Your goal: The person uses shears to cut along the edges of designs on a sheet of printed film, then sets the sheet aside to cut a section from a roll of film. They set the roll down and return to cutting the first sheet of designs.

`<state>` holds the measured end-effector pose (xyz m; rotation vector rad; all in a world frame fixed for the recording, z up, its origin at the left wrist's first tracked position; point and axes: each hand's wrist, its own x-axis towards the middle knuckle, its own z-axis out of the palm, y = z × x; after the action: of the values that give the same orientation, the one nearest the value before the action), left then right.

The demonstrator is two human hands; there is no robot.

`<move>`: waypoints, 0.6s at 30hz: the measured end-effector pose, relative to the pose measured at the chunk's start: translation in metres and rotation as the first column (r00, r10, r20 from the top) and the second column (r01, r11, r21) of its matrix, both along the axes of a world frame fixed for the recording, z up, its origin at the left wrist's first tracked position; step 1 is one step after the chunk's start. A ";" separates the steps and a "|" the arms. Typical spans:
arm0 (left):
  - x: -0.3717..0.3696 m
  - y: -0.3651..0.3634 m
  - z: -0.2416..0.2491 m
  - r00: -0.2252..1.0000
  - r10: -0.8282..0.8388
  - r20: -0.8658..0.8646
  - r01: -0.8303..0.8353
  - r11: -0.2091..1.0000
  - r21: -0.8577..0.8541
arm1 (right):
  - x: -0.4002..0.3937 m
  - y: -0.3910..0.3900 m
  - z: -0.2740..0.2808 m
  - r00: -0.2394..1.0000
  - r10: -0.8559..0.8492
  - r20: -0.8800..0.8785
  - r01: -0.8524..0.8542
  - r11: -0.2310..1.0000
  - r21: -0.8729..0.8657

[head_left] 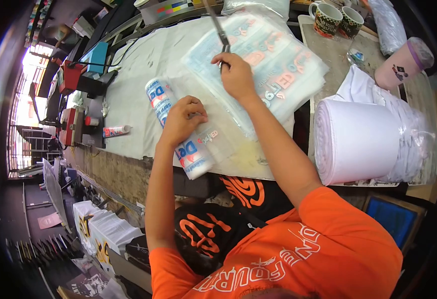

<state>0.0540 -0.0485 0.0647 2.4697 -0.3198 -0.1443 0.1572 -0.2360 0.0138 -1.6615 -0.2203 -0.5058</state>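
My right hand [237, 79] is closed around the dark handles of a pair of scissors [221, 35], whose long blades point away from me. It is over a stack of clear printed plastic sheets [273, 60] spread on the table. My left hand [184, 118] rests across a white plastic roll [192, 157] printed in blue and red, which lies slanted in front of me. The left fingers are curled together at the edge of a clear plastic sheet [216, 142] with red lettering. Part of the roll is hidden beneath that hand.
A thick roll of white fabric [353, 142] lies to the right, near a pink tumbler [403, 64] and two patterned mugs [327, 21]. On the left, a small red-and-white tube [116, 131] lies on the pale table cover [128, 97] beside red equipment [69, 77].
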 end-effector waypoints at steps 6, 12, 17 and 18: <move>-0.009 -0.002 0.002 0.990 0.089 0.108 -0.068 0.980 -0.185 | -0.006 0.011 0.004 0.959 0.244 -0.142 -0.248 0.969 -0.010; -0.005 -0.030 0.006 0.979 0.077 0.187 -0.025 0.963 -0.270 | 0.010 -0.020 0.013 0.949 0.314 0.034 -0.305 0.884 0.354; 0.027 -0.062 0.014 0.952 0.078 0.296 0.032 0.937 -0.348 | 0.018 -0.036 0.015 0.977 0.205 0.057 -0.208 0.869 0.449; 0.034 -0.069 0.013 0.938 0.077 0.339 0.055 0.930 -0.363 | 0.017 -0.047 0.019 0.976 0.208 0.060 -0.212 0.870 0.446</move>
<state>0.0879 -0.1172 0.0780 2.1111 -0.4387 0.3369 0.1740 -0.2830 0.0326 -1.1639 -0.2655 -0.3649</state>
